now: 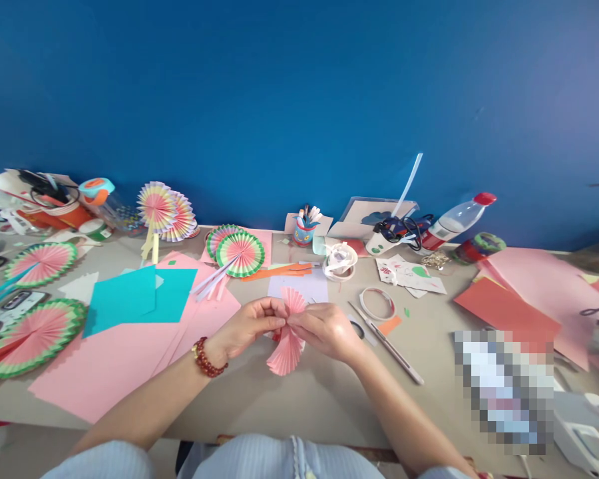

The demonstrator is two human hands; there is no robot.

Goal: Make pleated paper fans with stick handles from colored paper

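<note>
Both hands pinch the middle of a pink pleated paper fan [286, 351] held just above the grey table [299, 399]. My left hand [252, 324], with a red bead bracelet on the wrist, grips it from the left. My right hand [324, 328] grips it from the right. The pleats flare out above and below the fingers. A lilac paper sheet [309, 286] lies just behind the hands.
Pink paper [130, 359] and teal paper [134, 299] lie at the left, with finished watermelon fans [34, 336] and striped fans [239, 253]. A craft knife [387, 342], tape rolls [377, 303], a bottle [456, 218] and red-orange paper [504, 313] sit at the right.
</note>
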